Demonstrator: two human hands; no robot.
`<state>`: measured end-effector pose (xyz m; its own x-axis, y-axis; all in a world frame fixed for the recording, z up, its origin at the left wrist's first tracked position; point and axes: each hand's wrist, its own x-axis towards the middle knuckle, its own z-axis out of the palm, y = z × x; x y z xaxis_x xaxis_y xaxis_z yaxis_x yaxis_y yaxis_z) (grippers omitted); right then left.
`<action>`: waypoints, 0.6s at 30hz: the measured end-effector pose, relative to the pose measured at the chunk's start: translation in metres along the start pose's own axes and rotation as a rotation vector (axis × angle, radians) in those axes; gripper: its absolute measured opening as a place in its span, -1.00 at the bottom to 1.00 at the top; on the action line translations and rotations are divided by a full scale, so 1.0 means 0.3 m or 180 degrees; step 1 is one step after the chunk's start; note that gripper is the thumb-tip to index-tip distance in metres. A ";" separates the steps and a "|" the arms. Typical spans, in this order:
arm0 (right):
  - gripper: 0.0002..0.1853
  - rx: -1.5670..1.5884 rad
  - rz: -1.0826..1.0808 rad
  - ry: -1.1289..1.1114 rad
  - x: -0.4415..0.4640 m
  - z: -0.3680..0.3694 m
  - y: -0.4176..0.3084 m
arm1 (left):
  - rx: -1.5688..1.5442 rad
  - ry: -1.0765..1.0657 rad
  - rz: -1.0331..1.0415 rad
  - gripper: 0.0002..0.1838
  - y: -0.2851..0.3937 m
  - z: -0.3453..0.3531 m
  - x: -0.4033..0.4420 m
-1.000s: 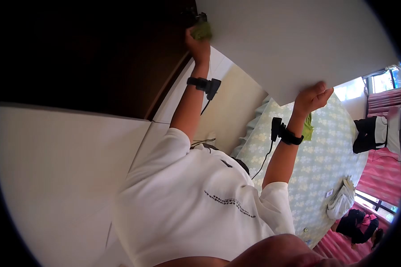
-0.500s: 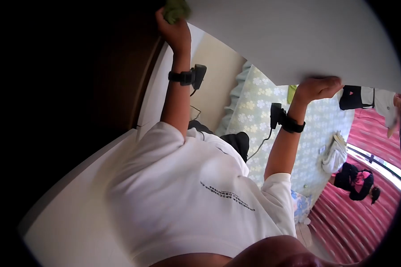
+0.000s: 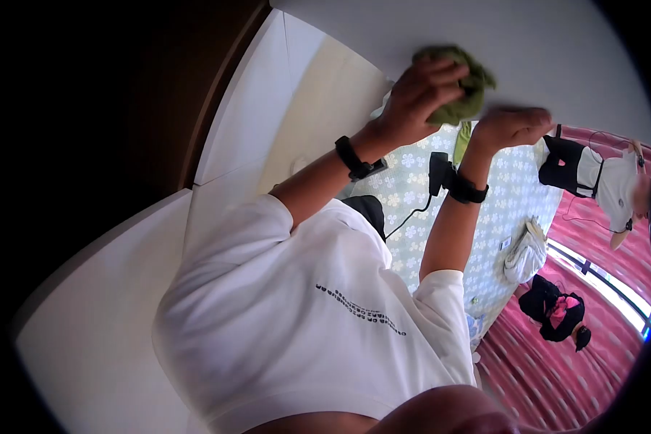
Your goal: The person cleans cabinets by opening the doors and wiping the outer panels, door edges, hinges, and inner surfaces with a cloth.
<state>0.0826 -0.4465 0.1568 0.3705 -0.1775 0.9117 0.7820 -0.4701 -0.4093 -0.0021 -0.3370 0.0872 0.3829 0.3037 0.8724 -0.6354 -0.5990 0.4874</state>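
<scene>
A crumpled green cloth (image 3: 471, 90) is in my left hand (image 3: 419, 94), whose fingers bend over it against the pale grey panel (image 3: 557, 61). My right hand (image 3: 510, 129) is closed on the panel's near edge, just right of the cloth; some of its fingers are hidden. Both wrists wear black straps with small devices. Beyond my hands, another green cloth (image 3: 462, 141) lies on the floral-patterned surface (image 3: 409, 199).
A dark cabinet-like interior (image 3: 137, 101) and a white panel (image 3: 108, 311) are at the left. Two people, one in a white top (image 3: 615, 188) and one in dark clothes (image 3: 560, 309), are at the right by pink curtains (image 3: 542, 372). A whitish cloth bundle (image 3: 526, 257) lies nearby.
My left hand has moved right with the green cloth, from the panel's far left corner to beside my right hand. My right hand stays on the edge. The view has shifted.
</scene>
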 end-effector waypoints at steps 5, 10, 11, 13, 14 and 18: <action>-0.46 0.0368 0.0126 -0.0130 -0.013 0.037 0.025 | -0.0266 -0.0871 -0.0631 -0.51 -0.209 -0.001 -0.256; -0.50 0.0479 -0.0024 -0.0366 -0.002 0.058 0.100 | 0.1087 -0.0408 0.0176 -0.55 -0.288 -0.139 -0.108; -0.50 0.0505 -0.0071 -0.0419 0.018 0.060 0.118 | 0.1023 -0.0115 0.0174 -0.53 -0.277 -0.158 -0.010; -0.52 0.0535 -0.0112 -0.0429 0.033 0.063 0.117 | 0.0677 0.0501 -0.0184 -0.49 -0.279 -0.171 0.113; -0.54 0.0600 -0.0182 -0.0431 0.048 0.069 0.116 | 0.0680 0.0656 -0.0305 -0.46 -0.278 -0.171 0.167; -0.66 0.1126 0.0745 -0.1502 0.112 -0.033 0.151 | 0.0901 0.0598 0.0366 -0.57 -0.197 -0.079 0.318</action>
